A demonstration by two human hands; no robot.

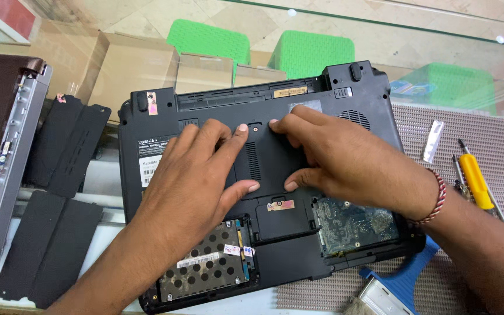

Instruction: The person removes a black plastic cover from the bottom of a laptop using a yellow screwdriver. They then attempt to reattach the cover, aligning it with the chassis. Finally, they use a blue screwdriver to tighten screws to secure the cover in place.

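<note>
Laptop (275, 175) lies upside down on a glass counter (100, 181), its right part over a ribbed mat (473, 140). Two bays are uncovered: the lower left one holds a hard drive (208, 268), the lower right one a green circuit board (351, 227).

Left hand (196, 175), fingers spread, lies flat on the middle cover panel (266, 160), thumb at its lower edge. Right hand (339, 154) presses the same panel from the other side, fingertips at the top, thumb low. Neither grips anything.

Two loose black covers (53, 204) lie to the left, beside a second laptop (1, 151) cut off by the frame. Yellow screwdriver (476, 181) rests on the mat. Blue brush (401, 286) partly out of view.
</note>
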